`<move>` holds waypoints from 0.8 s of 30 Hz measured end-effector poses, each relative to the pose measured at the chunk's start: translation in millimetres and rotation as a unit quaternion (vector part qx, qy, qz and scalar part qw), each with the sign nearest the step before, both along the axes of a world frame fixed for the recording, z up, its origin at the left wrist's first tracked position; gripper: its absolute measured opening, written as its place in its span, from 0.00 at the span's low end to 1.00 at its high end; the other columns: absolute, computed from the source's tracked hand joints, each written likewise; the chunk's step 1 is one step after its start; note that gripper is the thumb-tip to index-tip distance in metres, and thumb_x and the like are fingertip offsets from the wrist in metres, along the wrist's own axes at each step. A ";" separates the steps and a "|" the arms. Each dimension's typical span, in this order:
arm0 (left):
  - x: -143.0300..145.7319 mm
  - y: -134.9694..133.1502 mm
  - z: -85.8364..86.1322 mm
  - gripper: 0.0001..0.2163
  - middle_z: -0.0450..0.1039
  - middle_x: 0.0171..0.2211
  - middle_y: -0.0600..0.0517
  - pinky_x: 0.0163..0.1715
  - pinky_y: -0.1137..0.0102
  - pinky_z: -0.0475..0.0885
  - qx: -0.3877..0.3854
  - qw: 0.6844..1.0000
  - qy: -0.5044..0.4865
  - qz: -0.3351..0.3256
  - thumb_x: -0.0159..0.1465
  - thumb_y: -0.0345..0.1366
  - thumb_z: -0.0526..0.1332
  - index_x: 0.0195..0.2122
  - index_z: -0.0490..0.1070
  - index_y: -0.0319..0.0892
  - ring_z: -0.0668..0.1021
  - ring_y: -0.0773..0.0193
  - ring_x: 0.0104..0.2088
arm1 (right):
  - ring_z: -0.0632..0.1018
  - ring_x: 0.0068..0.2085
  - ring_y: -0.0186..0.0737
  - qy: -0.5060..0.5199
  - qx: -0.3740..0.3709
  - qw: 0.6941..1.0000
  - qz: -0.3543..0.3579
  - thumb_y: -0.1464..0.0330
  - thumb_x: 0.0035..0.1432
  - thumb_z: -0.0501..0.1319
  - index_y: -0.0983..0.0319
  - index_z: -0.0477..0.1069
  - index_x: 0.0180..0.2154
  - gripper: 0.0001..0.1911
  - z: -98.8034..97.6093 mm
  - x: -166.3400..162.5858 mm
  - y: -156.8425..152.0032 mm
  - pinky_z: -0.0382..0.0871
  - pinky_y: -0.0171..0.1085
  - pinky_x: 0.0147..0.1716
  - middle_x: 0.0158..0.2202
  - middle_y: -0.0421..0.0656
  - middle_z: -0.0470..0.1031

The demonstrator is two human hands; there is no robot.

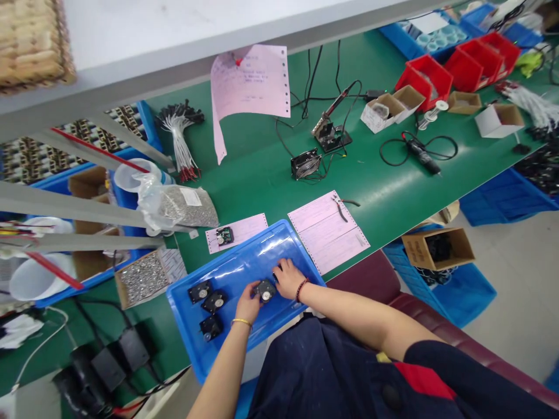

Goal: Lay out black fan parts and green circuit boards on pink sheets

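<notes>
The green desk (262,180) carries a blue tray (251,259), positioned directly before the person. Over the tray, the hands are apart: left hand (248,304), right hand (288,279). Three black modules (215,301) lie left of the left hand. The black unit (264,288) sits between the hands, inside the tray. Left fingers contact its left edge; the right hand is just beyond its right side, making the left nearer. Clamping cannot be confirmed for either hand. The unit's outline is nearly square; no long axis is discernible. Its silver disc (266,296) faces upward.
</notes>
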State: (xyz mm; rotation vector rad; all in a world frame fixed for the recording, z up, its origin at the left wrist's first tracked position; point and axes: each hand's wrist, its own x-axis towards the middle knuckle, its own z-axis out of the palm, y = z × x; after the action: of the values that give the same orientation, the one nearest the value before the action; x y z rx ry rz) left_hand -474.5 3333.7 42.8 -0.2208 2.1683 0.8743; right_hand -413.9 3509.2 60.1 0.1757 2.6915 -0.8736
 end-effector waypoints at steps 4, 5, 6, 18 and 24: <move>-0.1 0.1 -2.3 0.18 0.78 0.45 0.46 0.36 0.72 0.78 0.012 0.999 0.041 -0.020 0.58 0.19 0.54 0.45 0.74 0.41 0.81 0.60 0.41 | 0.58 0.61 0.58 0.033 0.019 0.998 0.053 0.64 0.52 0.67 0.65 0.64 0.58 0.33 3.8 5.9 -4.1 0.65 0.53 0.55 0.63 0.56 0.54; -0.4 0.4 -2.6 0.18 0.77 0.45 0.45 0.37 0.71 0.78 0.013 0.999 0.044 -0.019 0.58 0.19 0.55 0.45 0.74 0.40 0.81 0.60 0.42 | 0.57 0.62 0.59 0.033 0.030 0.997 0.063 0.63 0.52 0.66 0.64 0.62 0.60 0.35 5.8 7.2 -5.4 0.65 0.55 0.54 0.65 0.56 0.52; -0.6 0.9 -2.7 0.18 0.77 0.45 0.45 0.38 0.71 0.78 0.012 0.999 0.042 -0.014 0.58 0.19 0.55 0.45 0.74 0.40 0.81 0.59 0.43 | 0.56 0.63 0.60 0.028 0.041 0.996 0.071 0.63 0.53 0.66 0.63 0.61 0.61 0.35 7.8 8.1 -6.8 0.65 0.57 0.54 0.66 0.55 0.50; 3.0 21.5 25.6 0.13 0.77 0.45 0.43 0.48 0.65 0.77 -0.016 0.997 0.041 0.062 0.58 0.19 0.55 0.39 0.72 0.38 0.80 0.57 0.48 | 0.62 0.61 0.61 -0.026 0.074 0.991 0.106 0.66 0.64 0.58 0.53 0.60 0.63 0.26 6.5 11.6 -15.9 0.74 0.52 0.45 0.68 0.53 0.48; -3.3 59.1 160.2 0.11 0.77 0.45 0.46 0.57 0.59 0.69 0.220 0.973 0.067 0.017 0.62 0.30 0.57 0.45 0.71 0.40 0.77 0.55 0.51 | 0.60 0.63 0.61 0.004 0.069 0.994 0.082 0.68 0.68 0.53 0.56 0.65 0.60 0.20 0.4 14.8 -19.4 0.72 0.52 0.48 0.64 0.53 0.56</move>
State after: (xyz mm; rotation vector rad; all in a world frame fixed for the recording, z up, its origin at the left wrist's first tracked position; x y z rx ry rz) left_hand -477.8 3392.8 203.0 0.0238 2.0330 1.3947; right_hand -399.1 3489.8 60.6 -0.0189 2.7281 -0.6416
